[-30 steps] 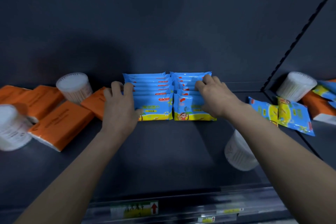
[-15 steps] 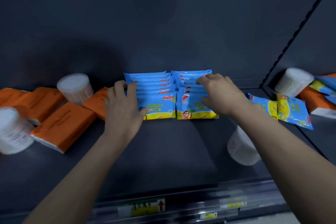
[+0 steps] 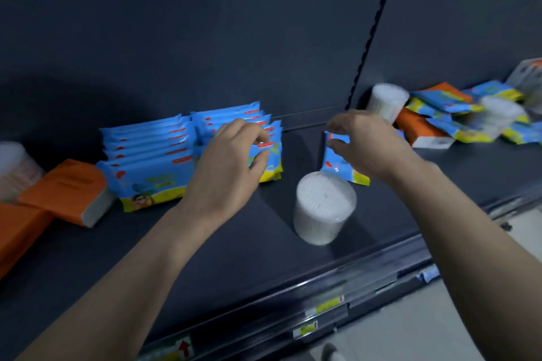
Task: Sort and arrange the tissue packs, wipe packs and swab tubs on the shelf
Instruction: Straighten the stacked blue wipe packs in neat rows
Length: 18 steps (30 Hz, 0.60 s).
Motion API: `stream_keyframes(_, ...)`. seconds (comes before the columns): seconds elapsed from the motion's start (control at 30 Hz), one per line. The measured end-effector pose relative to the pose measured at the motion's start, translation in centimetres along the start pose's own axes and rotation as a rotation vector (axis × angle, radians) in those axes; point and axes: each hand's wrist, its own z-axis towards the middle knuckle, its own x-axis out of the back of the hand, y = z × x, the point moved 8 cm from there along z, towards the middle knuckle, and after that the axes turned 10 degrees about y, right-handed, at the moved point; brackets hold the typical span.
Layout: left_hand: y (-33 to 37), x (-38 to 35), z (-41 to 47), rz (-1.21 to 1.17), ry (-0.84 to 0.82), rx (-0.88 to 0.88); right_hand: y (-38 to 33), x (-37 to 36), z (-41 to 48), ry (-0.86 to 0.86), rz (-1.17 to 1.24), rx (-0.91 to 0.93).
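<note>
as swab tub (image 3: 324,211) sits near lip of shelf (image 3: 234,243), between your forearms, carry clear of it. left hand (image 3: 231,161) grips front of right wipe row (image 3: 274,152): hold row steady. right hand (image 3: 366,143) pinches loose wipe pack (image 3: 333,163) by top edge; seat it upright, label forward, at row front. change: right hand left row for loose pack; left hand crossed from left wipe row (image 3: 149,155).

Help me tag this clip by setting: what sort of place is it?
Probably a shop aisle: a dark metal shelf with price labels on its front edge, a slotted upright behind, and many identical blue wipe packs in rows.
</note>
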Motion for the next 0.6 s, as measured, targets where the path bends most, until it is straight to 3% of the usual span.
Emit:
stream_keyframes(0.23, 6.5, -8.1, 4.6, -0.050, -0.082, -0.015, 11.0, 0.7, -0.2, -0.053, 0.004, -0.110)
stream_keyframes(0.4, 9.2, -14.0, 6.7, 0.126, -0.218, 0.175, 17.3, -1.0, 0.8, -0.157, 0.046, -0.125)
stream_keyframes(0.6, 8.1, -19.7, 4.5, 0.473, -0.455, 0.438, 19.9, -5.2, 0.8, -0.364, 0.070, -0.210)
